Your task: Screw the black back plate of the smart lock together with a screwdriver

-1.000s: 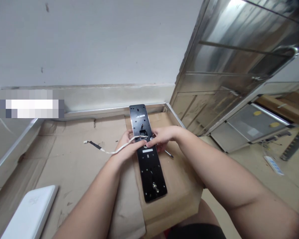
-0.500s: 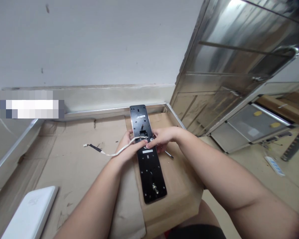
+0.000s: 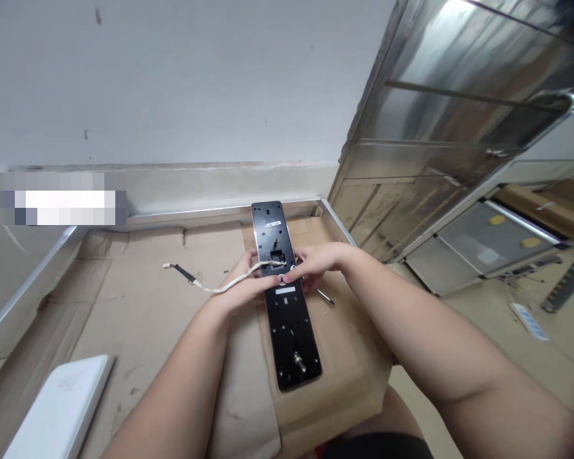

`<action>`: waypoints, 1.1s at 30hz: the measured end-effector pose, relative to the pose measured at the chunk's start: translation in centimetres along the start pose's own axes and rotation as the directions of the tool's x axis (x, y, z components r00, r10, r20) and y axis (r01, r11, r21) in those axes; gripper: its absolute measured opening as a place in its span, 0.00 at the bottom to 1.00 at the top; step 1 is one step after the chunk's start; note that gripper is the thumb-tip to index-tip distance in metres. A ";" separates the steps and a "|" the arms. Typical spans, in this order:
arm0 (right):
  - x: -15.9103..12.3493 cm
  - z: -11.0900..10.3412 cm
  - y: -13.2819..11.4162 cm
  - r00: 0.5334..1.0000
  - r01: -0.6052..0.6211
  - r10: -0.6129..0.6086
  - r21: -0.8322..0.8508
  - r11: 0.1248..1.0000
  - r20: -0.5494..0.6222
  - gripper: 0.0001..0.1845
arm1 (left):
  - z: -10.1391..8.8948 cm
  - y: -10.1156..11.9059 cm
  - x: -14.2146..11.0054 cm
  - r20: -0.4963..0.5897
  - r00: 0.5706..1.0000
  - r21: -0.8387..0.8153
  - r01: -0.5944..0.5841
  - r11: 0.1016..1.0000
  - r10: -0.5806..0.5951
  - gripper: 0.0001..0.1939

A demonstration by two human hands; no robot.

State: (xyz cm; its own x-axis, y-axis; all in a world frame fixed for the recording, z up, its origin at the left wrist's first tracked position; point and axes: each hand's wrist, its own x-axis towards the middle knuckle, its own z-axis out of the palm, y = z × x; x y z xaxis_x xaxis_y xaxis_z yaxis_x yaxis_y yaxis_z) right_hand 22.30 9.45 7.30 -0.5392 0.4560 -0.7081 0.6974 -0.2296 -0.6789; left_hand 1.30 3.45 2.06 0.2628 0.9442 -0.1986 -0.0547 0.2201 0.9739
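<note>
A long black door lock panel [image 3: 294, 331] lies back side up, running away from me, with screw posts along it and a metal bolt at its near end. My left hand [image 3: 249, 280] grips its left edge, thumb across the face. From the other side my right hand [image 3: 310, 262] holds the right edge. Both thumbs press at a small round white-rimmed part [image 3: 282, 279] at mid-panel. A white cable [image 3: 224, 288] leaves a square opening and passes over my left hand to a plug. Beside my right hand a thin metal shaft [image 3: 325, 296] sticks out; whether that hand holds it is hidden.
Cardboard [image 3: 148, 306] covers the bench, which has a raised metal rim [image 3: 196, 212]. A white slab-shaped object [image 3: 60, 401] lies at the near left. A metal door [image 3: 440, 108] stands at the right, and a power strip [image 3: 529, 320] is on the floor.
My thumbs have shifted slightly on the round part, showing more of it. Both hands keep their grip; the whole view has shifted a little.
</note>
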 end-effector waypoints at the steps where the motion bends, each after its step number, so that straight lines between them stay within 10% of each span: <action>1: 0.1 0.0 0.0 1.000 -0.004 0.004 0.004 1.000 -0.002 0.34 | 0.0 -0.1 0.1 -0.009 1.000 0.004 -0.003 1.000 0.003 0.39; 33: 0.0 0.2 -0.2 1.000 -0.009 0.009 -0.028 1.000 -0.014 0.32 | 0.4 -0.9 0.9 -0.049 0.998 -0.027 -0.035 0.999 0.033 0.41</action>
State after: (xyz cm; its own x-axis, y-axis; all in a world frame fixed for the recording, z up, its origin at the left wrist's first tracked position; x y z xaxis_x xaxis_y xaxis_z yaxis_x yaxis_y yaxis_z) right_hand 22.07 9.33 7.38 -0.5265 0.4656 -0.7113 0.7153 -0.2096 -0.6666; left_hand 1.94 4.03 1.06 0.2135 0.9618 -0.1712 -0.0895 0.1938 0.9769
